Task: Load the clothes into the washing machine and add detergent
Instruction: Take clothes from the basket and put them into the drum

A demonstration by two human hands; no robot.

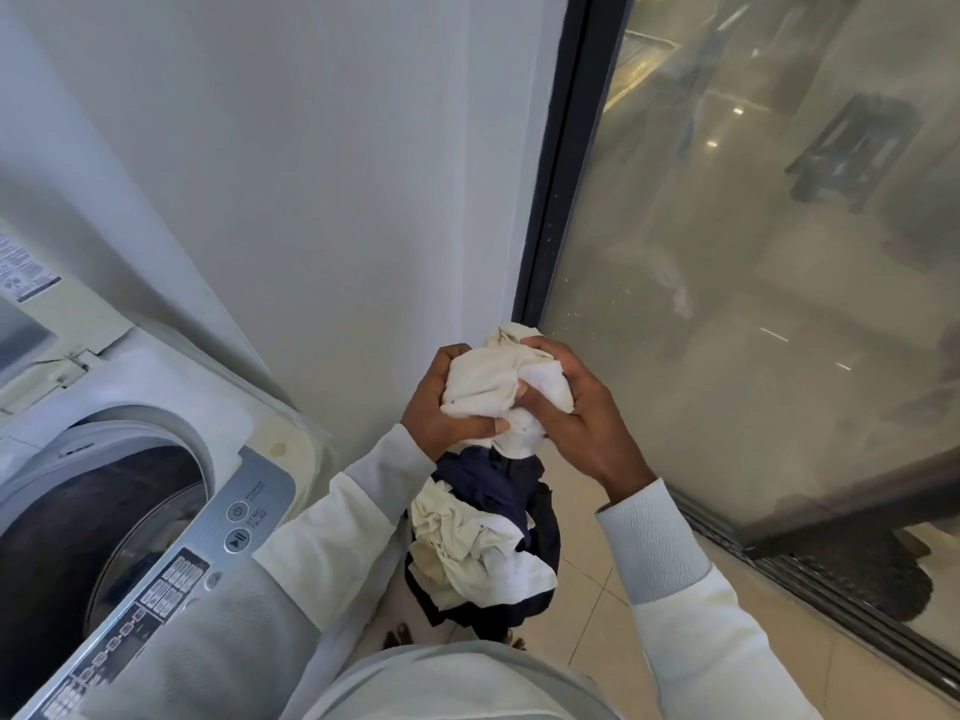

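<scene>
Left hand (441, 402) and right hand (576, 413) both clench a bunched bundle of white and navy cloth garments (488, 491), held beside the open white top-loading washing machine (140, 475).

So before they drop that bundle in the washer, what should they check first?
1. Lid up, drum uncovered: ok.
2. Firm hold: the left hand and right hand both have their fingers curled round the white cloth: ok.
3. Nothing trailing: the hanging clothes, dark and cream, dangle loose below the hands and might snag on the rim: not ok.
4. Bundle over the opening: it is off to the machine's right, above the floor: not ok.
5. Room left inside the drum: the inside is too dark to judge: cannot tell.
6. Detergent within reach: none in view: cannot tell.
</scene>
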